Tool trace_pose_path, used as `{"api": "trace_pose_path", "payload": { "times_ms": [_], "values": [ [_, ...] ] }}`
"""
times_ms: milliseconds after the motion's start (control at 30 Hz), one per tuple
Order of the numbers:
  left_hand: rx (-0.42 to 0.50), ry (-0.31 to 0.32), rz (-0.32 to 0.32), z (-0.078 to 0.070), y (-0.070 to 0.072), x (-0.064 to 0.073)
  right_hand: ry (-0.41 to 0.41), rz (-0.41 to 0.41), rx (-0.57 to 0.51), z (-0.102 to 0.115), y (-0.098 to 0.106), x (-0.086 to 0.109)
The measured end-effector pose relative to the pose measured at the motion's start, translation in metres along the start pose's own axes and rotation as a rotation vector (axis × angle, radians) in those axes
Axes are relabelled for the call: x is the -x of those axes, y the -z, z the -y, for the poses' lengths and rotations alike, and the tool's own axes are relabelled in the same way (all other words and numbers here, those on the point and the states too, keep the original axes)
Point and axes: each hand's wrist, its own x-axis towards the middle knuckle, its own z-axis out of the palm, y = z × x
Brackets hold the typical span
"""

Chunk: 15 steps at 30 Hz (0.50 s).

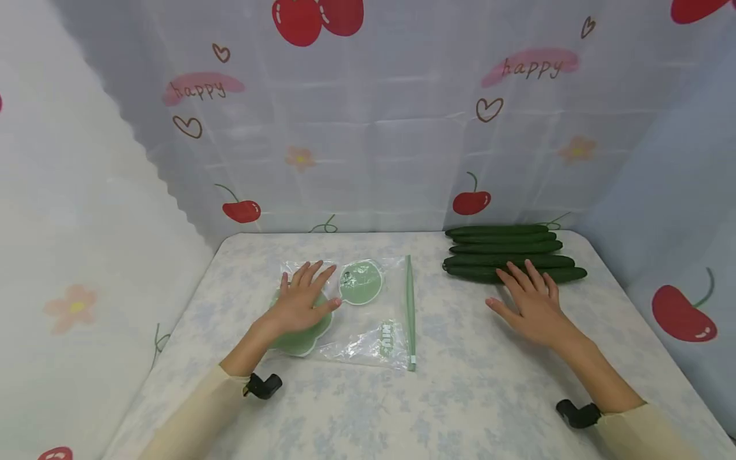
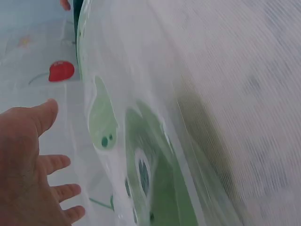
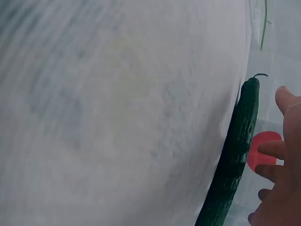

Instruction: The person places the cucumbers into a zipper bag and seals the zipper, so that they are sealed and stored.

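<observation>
A clear zip bag with green cartoon prints and a green zip strip on its right edge lies flat on the table. Over its left part is my left hand, fingers spread and straight, holding nothing. The left wrist view shows that hand raised off the bag. Several long dark green cucumbers lie side by side at the back right. My right hand is just in front of them, fingers spread, fingertips overlapping the nearest cucumber in the head view. In the right wrist view, a gap shows beside it.
A pale table with a faint blue floral cloth spreads under everything. White curtains with cherry, heart and "happy" prints hang behind it and on both sides. Each wrist carries a small black camera.
</observation>
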Motion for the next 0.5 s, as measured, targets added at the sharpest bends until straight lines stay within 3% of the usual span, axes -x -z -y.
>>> {"api": "trace_pose_path", "payload": {
  "times_ms": [267,500],
  "values": [
    [0.050,-0.103,0.011,-0.036,-0.016,-0.013,0.144,-0.109,-0.072,0.015,-0.009,-0.011],
    [0.110,-0.130,0.035,-0.061,-0.028,-0.022,0.203,-0.025,-0.150,0.040,-0.018,-0.026]
  ]
}}
